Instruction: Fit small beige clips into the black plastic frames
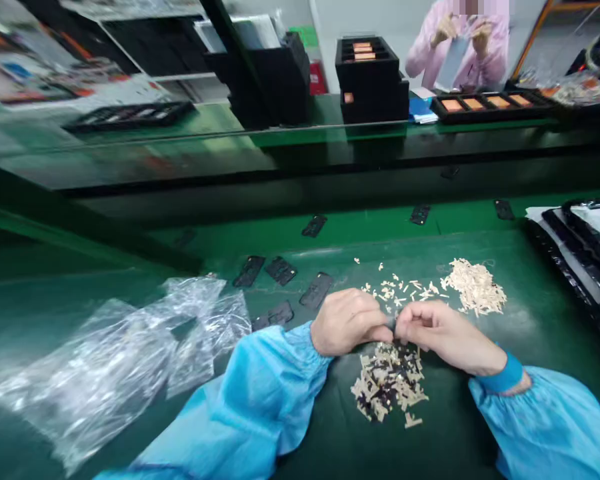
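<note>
My left hand (351, 321) and my right hand (443, 333) meet fingertip to fingertip over the green work surface. Both are closed in a pinch, and what sits between the fingertips is too small to make out. Just below them lies a heap of small beige and dark pieces (390, 383). Beyond the fingers, loose cream-coloured scraps (390, 290) are scattered, and a larger pile of cream strips (475, 287) lies to the right. A flat black plastic part (317, 291) rests just beyond my left hand.
Crumpled clear plastic bags (115, 360) spread across the left. More black parts (281, 270) lie on the green mat. Black-edged trays (580, 247) stand at the right edge. Across a raised ledge, a person in a pink sleeve (423, 50) handles something beside stacked black boxes (370, 80).
</note>
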Available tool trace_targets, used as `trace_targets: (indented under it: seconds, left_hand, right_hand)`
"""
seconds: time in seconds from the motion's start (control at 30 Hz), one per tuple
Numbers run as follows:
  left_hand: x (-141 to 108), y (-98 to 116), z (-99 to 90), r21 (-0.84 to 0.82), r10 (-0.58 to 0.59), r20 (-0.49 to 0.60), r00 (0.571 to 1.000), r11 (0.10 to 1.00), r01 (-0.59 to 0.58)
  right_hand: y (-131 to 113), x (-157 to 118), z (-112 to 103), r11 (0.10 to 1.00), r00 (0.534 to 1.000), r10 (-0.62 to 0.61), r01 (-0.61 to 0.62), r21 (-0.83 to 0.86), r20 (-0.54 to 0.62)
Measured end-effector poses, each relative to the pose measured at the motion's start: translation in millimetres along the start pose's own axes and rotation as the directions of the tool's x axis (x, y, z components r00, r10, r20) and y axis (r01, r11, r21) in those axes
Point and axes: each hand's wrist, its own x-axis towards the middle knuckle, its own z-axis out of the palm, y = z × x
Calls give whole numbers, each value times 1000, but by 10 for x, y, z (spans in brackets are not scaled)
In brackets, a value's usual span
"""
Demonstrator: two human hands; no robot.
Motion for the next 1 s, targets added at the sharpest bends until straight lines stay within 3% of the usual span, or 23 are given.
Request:
trace_targets:
  seconds: [0.33,0.47,0.57,0.67,0.73,0.8,0.87,0.97,1.0]
  left_hand:
    - [-9,-18,10,-20,24,7,1000,1000,-24]
    - [-6,-33,15,-1,4,11,1000,1000,-4]
    - [-13,-61,17,30,-47,23,999,998,46]
    - [-10,-149,-11,62,-223,74,972,974,219]
    - [7,-273,-55,139,-402,126,907,912,385]
    - [44,-452,-111,288,-569,169,805,810,511]
    - [100,-662,-161,477,-715,184,674,664,575]
    - [195,-962,-179,695,-896,128,426,387,606]
    - [222,-1045,-165,717,-917,117,381,344,606]
  right_hand:
    - [23,-7,52,992,996,65,-71,107,55]
    - [64,1,44,983,998,34,-43,178,52]
    - [60,11,42,977,999,-34,41,210,-36]
    - [44,36,53,985,977,-67,97,141,-204]
    - [42,58,65,988,954,-71,107,109,-290]
    - [49,79,75,987,938,-77,119,106,-337]
    - [61,96,79,987,930,-83,126,99,-358]
    - [81,111,69,990,930,-78,116,83,-360]
    - [89,114,62,990,929,-79,115,80,-362]
